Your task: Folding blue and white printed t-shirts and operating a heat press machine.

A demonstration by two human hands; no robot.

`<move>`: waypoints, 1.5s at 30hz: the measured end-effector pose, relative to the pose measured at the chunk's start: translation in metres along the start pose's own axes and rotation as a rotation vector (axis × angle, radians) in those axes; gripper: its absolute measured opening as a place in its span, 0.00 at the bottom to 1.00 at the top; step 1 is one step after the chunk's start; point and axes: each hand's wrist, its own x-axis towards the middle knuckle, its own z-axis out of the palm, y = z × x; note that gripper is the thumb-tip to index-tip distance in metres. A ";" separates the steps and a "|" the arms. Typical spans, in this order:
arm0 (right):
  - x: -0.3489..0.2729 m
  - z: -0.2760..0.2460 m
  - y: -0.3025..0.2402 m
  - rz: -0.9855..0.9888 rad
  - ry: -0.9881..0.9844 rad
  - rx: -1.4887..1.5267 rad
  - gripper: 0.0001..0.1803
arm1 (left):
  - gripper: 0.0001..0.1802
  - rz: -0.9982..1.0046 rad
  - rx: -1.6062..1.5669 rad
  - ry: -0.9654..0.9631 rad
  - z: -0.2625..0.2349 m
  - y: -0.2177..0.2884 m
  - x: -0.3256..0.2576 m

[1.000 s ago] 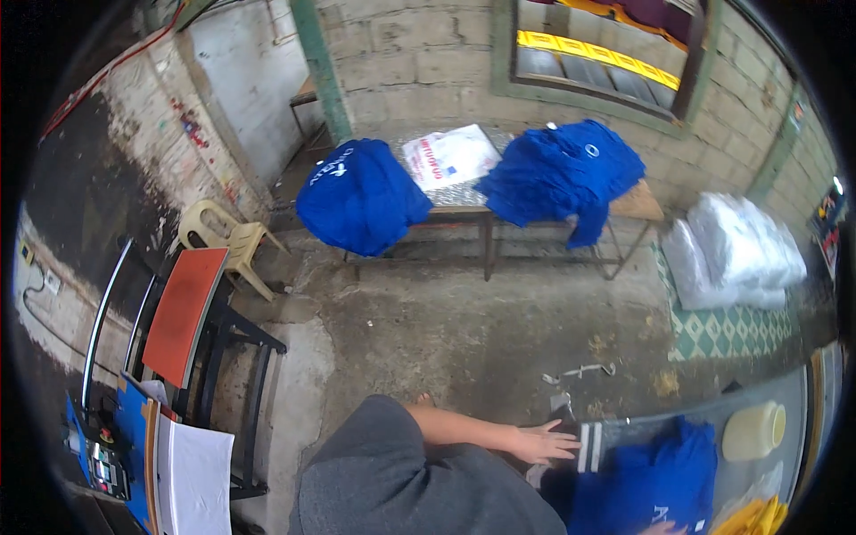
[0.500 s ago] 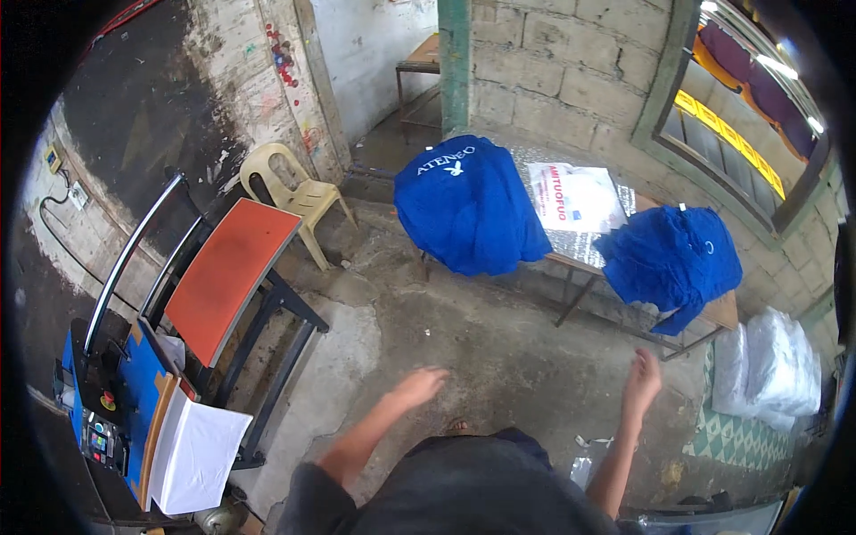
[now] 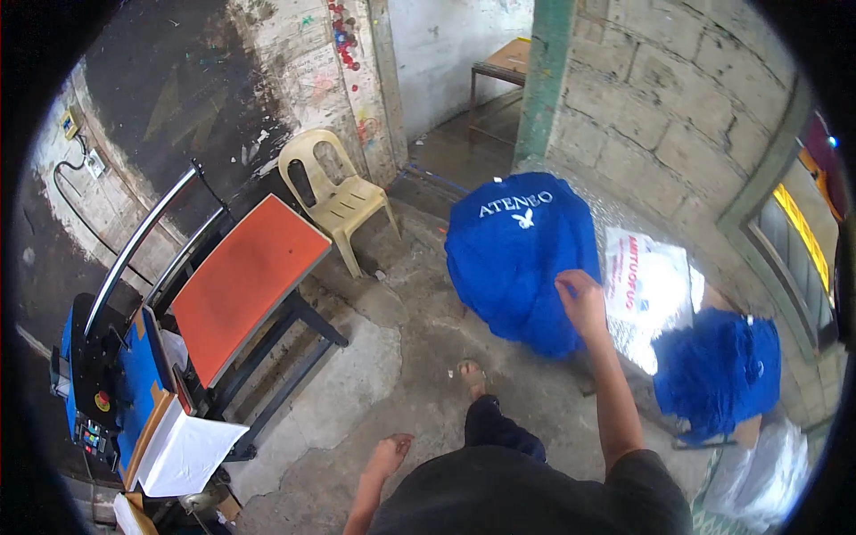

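Head view finds our right hand (image 3: 581, 299) reaching out at about one o'clock, its fingers resting on the near edge of a heap of blue shirts (image 3: 522, 254); whether they pinch the cloth we cannot tell. That heap lies on a tabletop (image 3: 624, 343), just beside a white printed bag (image 3: 644, 281), with a second blue pile (image 3: 718, 370) at three o'clock. Our left hand (image 3: 390, 455) hangs low at six o'clock, fingers loosely spread, holding nothing. A heat press with an orange pad (image 3: 245, 281) stands at nine o'clock, a cream plastic chair (image 3: 334, 196) behind it.
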 end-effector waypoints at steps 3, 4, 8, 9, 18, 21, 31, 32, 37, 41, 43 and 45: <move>0.071 0.039 0.055 -0.009 0.013 0.043 0.04 | 0.15 0.014 0.120 0.021 -0.008 0.042 0.072; 0.096 0.054 0.080 0.001 0.006 0.035 0.04 | 0.15 0.007 0.126 0.036 -0.010 0.060 0.101; 0.178 0.098 0.167 0.113 -0.058 -0.006 0.06 | 0.16 0.162 0.080 -0.089 -0.035 0.135 0.179; 0.197 0.109 0.190 0.153 -0.088 -0.031 0.06 | 0.16 0.167 -0.034 -0.135 -0.048 0.161 0.192; 0.317 0.229 0.356 0.146 -0.195 -0.189 0.20 | 0.15 -0.068 0.155 0.107 -0.113 0.182 0.239; 0.331 0.263 0.384 0.274 -0.278 -0.250 0.19 | 0.15 -0.207 0.113 0.095 -0.108 0.175 0.228; 0.316 0.302 0.384 0.226 -0.138 -0.430 0.10 | 0.15 -0.231 0.126 0.014 -0.097 0.174 0.229; 0.319 0.297 0.391 0.228 -0.132 -0.447 0.10 | 0.15 -0.216 0.121 0.005 -0.098 0.174 0.238; 0.334 0.288 0.403 0.259 -0.584 -0.493 0.10 | 0.15 -0.139 0.152 0.020 -0.118 0.192 0.265; 0.328 0.285 0.409 0.292 -0.614 -0.443 0.12 | 0.15 -0.110 0.122 0.065 -0.120 0.196 0.273; 0.322 0.284 0.420 0.327 -0.541 -0.407 0.15 | 0.15 -0.031 0.157 0.021 -0.112 0.186 0.276; 0.321 0.288 0.406 0.281 -0.518 -0.394 0.19 | 0.15 -0.038 0.167 0.025 -0.112 0.192 0.271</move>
